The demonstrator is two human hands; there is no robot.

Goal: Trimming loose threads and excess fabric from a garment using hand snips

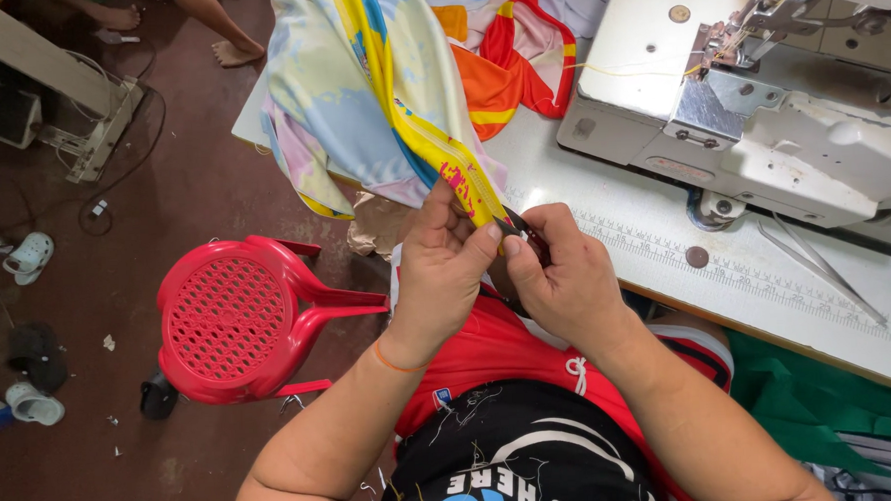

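Pinching a folded fabric edge, we have both hands up in front of our chest, just off the near edge of the sewing table [666, 261]. Our left hand [438, 271] is closed on the multicoloured garment [359, 94], thumb and fingers clamping its yellow-bordered seam where it narrows to a point. Our right hand [565, 280] is closed too, its fingertips meeting the same seam tip from the other side, so the two thumbs almost touch; something small and dark shows between them, but we cannot tell what it is.

The garment is shiny and printed in pale blue, pink, yellow and white patches, with a yellow band and red marks running down the seam. It rises from our hands and drapes over the table's left corner, lying against an orange and red cloth [513, 67] further back.

To the right, the white sewing machine [760, 107] takes up the far table, leaving a bare strip with a printed ruler along the near edge. To the left, a red plastic stool [238, 320] stands near our left forearm on brown floor [163, 193], with open room beyond.
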